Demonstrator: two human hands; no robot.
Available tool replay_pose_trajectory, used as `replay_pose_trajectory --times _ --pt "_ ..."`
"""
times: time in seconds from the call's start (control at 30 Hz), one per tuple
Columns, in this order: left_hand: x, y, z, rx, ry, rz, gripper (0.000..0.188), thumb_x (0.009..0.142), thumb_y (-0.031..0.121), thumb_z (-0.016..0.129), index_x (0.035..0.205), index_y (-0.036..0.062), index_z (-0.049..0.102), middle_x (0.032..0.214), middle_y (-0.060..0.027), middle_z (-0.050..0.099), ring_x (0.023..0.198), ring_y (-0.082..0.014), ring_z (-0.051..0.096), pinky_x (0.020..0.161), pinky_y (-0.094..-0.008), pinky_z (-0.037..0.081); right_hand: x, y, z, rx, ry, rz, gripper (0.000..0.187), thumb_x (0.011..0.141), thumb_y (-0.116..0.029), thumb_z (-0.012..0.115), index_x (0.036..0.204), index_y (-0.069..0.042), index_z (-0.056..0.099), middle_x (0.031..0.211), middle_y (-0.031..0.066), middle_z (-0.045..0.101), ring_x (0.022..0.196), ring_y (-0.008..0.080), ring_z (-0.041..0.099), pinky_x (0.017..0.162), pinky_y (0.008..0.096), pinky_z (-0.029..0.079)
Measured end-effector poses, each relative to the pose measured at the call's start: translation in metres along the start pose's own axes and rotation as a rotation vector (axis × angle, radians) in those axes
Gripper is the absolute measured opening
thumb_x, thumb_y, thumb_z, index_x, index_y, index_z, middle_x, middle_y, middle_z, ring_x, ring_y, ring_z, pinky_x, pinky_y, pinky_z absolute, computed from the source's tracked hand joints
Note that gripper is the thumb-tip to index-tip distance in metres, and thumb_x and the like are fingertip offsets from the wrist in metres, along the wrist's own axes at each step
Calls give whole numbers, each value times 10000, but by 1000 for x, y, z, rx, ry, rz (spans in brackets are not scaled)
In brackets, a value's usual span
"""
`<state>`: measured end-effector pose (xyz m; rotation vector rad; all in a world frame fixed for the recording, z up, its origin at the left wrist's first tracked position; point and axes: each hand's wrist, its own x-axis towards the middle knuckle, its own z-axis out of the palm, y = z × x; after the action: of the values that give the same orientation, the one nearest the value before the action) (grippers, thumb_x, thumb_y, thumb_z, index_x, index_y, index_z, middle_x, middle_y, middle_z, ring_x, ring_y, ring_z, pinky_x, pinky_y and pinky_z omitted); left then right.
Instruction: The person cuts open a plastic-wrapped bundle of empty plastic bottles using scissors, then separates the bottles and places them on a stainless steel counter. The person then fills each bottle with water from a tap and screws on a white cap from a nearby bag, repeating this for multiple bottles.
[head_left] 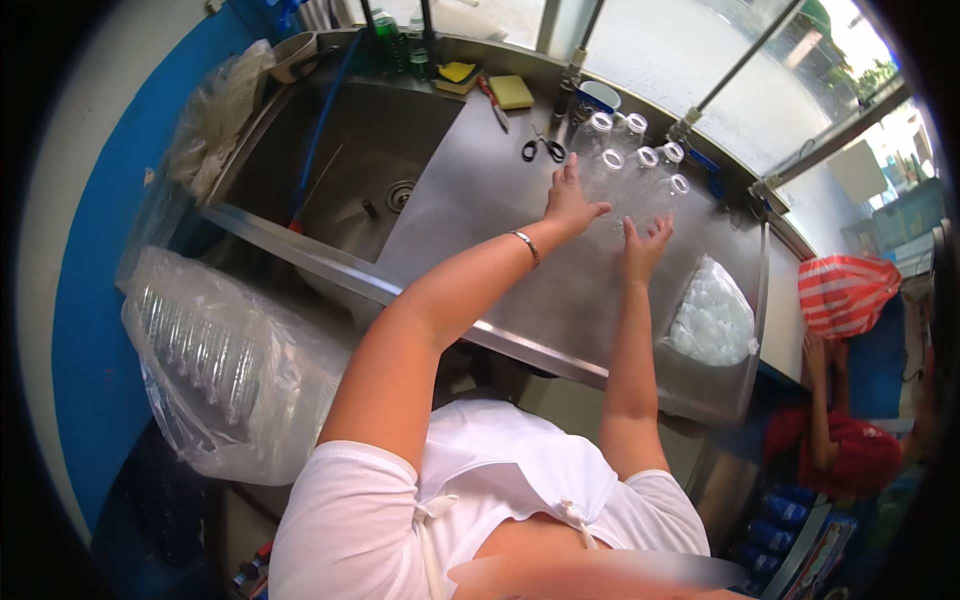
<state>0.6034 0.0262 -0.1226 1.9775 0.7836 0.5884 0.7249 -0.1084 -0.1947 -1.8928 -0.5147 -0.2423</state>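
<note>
Several clear, uncapped bottles (640, 178) stand upright in a tight group toward the back right of the steel counter (480, 230). My left hand (575, 203) is at the group's left front side, thumb and fingers apart. At its right front, my right hand (645, 246) is raised with the fingers spread. Both hands are close to the bottles; whether the fingertips touch them, I cannot tell. A clear bag of white caps (712, 315) lies to the right of my right hand. Black-handled scissors (543, 150) lie open to the left of the bottles.
A sink (330, 170) with a blue hose (318, 140) is at the left. Sponges (511, 92) and red-handled pliers (493, 103) lie along the back. A big plastic bag of bottles (220, 360) is at the lower left. At the right, another person (850, 450) is beside a striped bag (848, 293).
</note>
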Motion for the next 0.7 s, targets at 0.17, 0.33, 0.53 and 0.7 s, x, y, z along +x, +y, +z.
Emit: replay_pose_trajectory --times 0.17,0.33,0.53,0.7 --pt "-32 50 -130 433 -513 142 918 789 278 760 1495 -40 267 1429 -300 391 1323 -393 428 1112 -406 361 -37 -21 -10 -12 260 64 784 806 -93 761 1466 -45 341 1307 159 465 1083 242 538 862 326 505" --pt "-126 66 -347 497 -373 418 304 776 111 591 1063 58 679 1047 -148 649 1015 -271 641 876 -382 504 -141 -129 9 355 -368 35 353 884 8 619 1233 -27 580 1085 80 564 933 156 587 820 280 504" --pt "-283 -22 -531 595 312 -251 87 802 107 604 792 29 643 669 -52 605 631 -165 581 617 -313 459 -230 -322 40 691 -873 -456 219 838 114 575 1005 1 660 918 99 627 793 185 633 731 287 513" --pt "-373 -147 -532 742 115 -391 252 729 183 752 934 83 645 1186 -166 602 1011 -309 597 880 -376 487 -318 -426 96 797 -1380 -956 168 837 20 623 983 -52 664 938 121 643 804 311 655 709 369 517"
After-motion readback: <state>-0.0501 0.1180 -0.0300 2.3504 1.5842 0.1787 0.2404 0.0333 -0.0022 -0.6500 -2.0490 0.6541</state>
